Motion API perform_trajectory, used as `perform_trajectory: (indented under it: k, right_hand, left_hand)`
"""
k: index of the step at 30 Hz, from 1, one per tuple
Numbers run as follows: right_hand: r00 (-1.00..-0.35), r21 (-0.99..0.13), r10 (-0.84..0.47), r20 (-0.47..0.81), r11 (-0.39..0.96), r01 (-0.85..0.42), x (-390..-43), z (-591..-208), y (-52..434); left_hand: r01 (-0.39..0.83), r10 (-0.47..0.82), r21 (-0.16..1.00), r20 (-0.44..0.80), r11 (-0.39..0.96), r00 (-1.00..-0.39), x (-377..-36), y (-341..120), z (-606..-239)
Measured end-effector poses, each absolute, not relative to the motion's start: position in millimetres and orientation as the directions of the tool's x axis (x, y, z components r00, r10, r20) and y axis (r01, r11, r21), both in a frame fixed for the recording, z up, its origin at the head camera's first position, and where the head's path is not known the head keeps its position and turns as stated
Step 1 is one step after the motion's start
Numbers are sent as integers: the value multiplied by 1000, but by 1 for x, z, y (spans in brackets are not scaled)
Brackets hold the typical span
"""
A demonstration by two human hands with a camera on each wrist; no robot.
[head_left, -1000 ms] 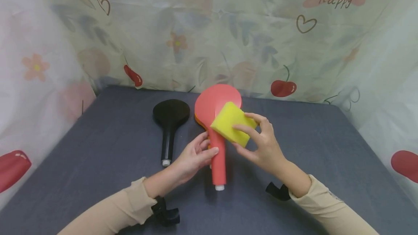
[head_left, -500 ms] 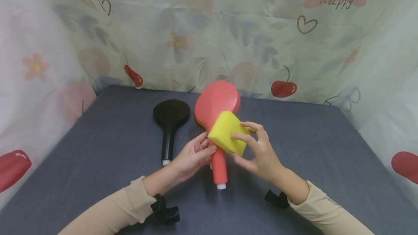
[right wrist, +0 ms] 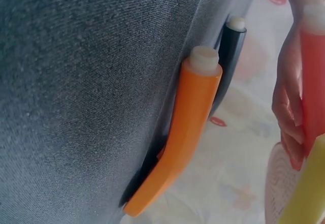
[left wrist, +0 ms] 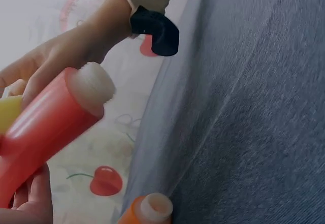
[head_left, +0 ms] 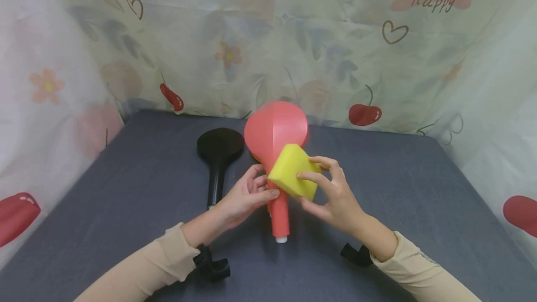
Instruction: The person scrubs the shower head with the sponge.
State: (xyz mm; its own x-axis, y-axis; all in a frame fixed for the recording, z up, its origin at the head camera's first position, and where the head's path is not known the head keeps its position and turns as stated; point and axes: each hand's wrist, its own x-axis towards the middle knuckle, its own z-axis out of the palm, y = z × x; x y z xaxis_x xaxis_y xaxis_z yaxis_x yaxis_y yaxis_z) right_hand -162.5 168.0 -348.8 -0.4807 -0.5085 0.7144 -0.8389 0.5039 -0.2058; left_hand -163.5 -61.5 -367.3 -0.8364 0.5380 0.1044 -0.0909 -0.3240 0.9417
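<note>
My left hand holds a coral-red shower head by its handle, raised over the table with the round head pointing away. Its perforated white face turns downward, partly showing in the right wrist view. My right hand pinches a yellow sponge between thumb and fingers, laid against the upper handle just above the left thumb. An orange shower head lies on the table beneath the red one, mostly hidden in the head view.
To the left, a black shower head lies on the dark grey table, its handle end partly behind the left hand. A patterned curtain encloses the back and sides. Black straps hang at both wrists.
The sponge has slid down the red shower head from near its head to the upper handle. The shower head has tipped up a little and rolled slightly left in the left hand.
</note>
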Motion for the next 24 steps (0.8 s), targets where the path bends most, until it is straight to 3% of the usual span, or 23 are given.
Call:
perform_trajectory:
  k: [13, 24]
  right_hand:
    - [-492, -233, -555, 671, 472, -850, -158, -349, 172]
    - [-399, -157, -563, 724, 428, -890, -158, -347, 169]
  left_hand:
    - [-18, 546, 939, 184, -344, -818, -167, -65, -368]
    - [-44, 633, 904, 262, -425, -729, -175, -71, -366]
